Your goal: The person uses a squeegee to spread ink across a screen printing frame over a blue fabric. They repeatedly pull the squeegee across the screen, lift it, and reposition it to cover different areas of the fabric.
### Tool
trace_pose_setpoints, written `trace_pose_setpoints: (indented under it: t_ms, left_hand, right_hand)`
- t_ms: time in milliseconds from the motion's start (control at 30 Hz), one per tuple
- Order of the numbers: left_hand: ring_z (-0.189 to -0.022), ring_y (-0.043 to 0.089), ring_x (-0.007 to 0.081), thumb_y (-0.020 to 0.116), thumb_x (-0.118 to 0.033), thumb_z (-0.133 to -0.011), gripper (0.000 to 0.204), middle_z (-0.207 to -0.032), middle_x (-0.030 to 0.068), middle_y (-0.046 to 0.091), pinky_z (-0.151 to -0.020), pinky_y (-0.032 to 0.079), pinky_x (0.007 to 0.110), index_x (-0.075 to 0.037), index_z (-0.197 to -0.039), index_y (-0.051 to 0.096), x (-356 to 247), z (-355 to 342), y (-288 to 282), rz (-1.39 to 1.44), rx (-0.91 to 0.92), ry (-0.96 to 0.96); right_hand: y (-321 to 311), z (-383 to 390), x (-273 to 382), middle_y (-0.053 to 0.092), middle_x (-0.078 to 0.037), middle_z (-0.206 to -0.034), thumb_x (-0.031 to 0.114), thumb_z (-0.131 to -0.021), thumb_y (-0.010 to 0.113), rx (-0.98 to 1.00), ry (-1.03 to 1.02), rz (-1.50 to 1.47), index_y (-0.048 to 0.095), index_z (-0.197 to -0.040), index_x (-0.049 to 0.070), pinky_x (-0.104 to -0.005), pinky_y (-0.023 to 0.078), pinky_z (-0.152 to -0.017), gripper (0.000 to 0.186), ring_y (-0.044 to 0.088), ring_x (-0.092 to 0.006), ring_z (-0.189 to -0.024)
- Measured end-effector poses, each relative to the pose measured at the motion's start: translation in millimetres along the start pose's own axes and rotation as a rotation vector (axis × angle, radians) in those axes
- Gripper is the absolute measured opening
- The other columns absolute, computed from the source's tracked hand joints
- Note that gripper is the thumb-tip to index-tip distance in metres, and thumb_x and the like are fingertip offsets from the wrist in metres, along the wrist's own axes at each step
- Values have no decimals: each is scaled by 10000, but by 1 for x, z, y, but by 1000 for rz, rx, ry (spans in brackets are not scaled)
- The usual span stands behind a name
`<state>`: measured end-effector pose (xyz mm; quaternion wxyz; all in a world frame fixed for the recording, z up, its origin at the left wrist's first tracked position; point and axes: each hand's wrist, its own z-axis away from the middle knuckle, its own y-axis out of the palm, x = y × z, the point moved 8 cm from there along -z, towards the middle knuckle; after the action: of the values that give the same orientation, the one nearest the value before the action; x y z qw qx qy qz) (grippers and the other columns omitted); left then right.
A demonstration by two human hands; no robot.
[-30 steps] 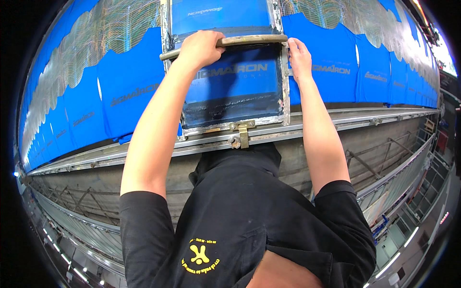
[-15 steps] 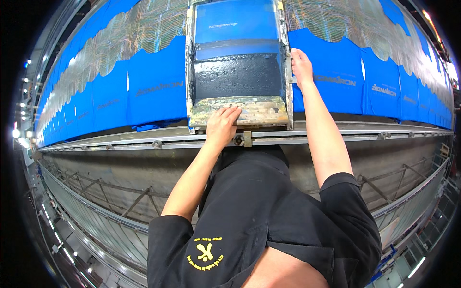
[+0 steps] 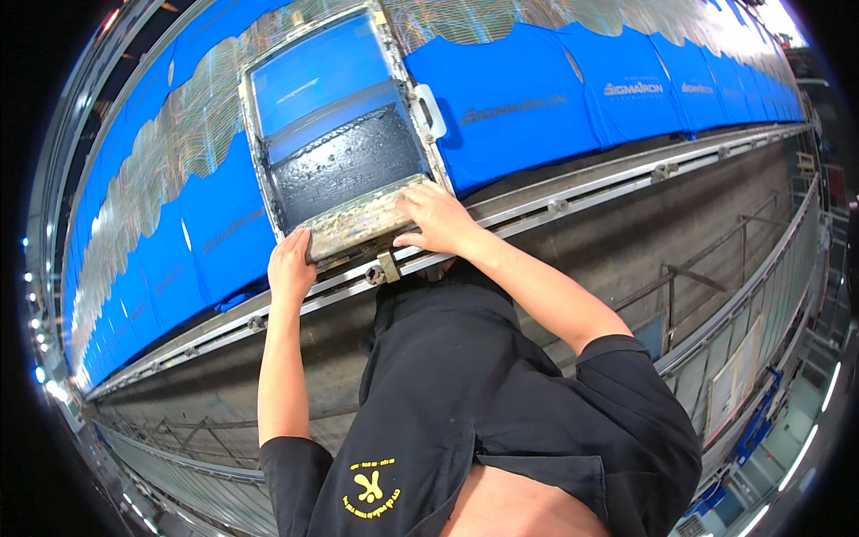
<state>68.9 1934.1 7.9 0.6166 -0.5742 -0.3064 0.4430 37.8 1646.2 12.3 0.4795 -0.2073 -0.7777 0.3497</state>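
Note:
A screen printing frame [image 3: 353,225] lies on blue fabric pieces [image 3: 519,112], its paint-stained near bar toward me. Dark wet ink [image 3: 349,161] covers the near part of its mesh, and blue shows through the far part. My left hand [image 3: 292,261] grips the near left corner, fingers over the bar. At the right end of the same bar, my right hand [image 3: 438,217] has its fingers over the top and its thumb lower down on the near side. A white handle [image 3: 430,113] on the right rail is free of my hands.
A long metal rail [image 3: 617,182] with several bolted stops runs along the table's near edge. One brass-coloured stop [image 3: 387,266] sits just below the frame. Shiny, line-marked table surface [image 3: 215,98] shows beyond the fabric. Behind my body stands another long table [image 3: 761,295].
My right hand has left the frame's right side and come down onto the near bar. My left hand has shifted to the near left corner. The view has turned, so the frame appears tilted.

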Motion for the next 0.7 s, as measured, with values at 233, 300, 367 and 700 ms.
trace_pose_setpoints:
  t_ms: [233, 300, 367, 700]
  left_hand:
    - [-1150, 696, 324, 880, -172, -701, 671, -1292, 162, 730, -1011, 523, 434, -32, -1323, 668, -27, 19, -47, -41, 58, 137]
    - [-1164, 694, 344, 860, -132, -709, 641, -1273, 167, 734, -1017, 534, 442, -42, -1315, 673, -18, 8, -64, 19, 37, 124]
    - [-1182, 687, 352, 844, -117, -720, 652, -1281, 172, 729, -1021, 541, 448, -44, -1342, 662, -3, -9, -76, 61, -31, 116]
    - [-1004, 712, 440, 773, -344, -892, 471, -1069, 228, 757, -856, 570, 530, -19, -1230, 723, 67, -154, -97, 91, 102, -21]
  right_hand:
    - [-8, -1, -18, 727, -85, -1104, 134, -692, 841, 41, 116, 78, 734, -1084, 76, -430, 533, -980, 410, 676, -288, -1139]
    - [-22, -17, -9, 729, -67, -998, 105, -686, 815, -3, 35, 76, 718, -979, 86, -445, 552, -874, 309, 704, -295, -1018]
    - [-27, -39, -8, 721, -69, -966, 108, -689, 812, 5, -6, 102, 704, -931, 85, -446, 555, -842, 266, 708, -304, -971]
    - [-38, -180, -64, 789, -73, -1107, 137, -747, 771, 103, -4, 329, 773, -1124, 123, -427, 620, -874, 377, 751, -291, -1032]
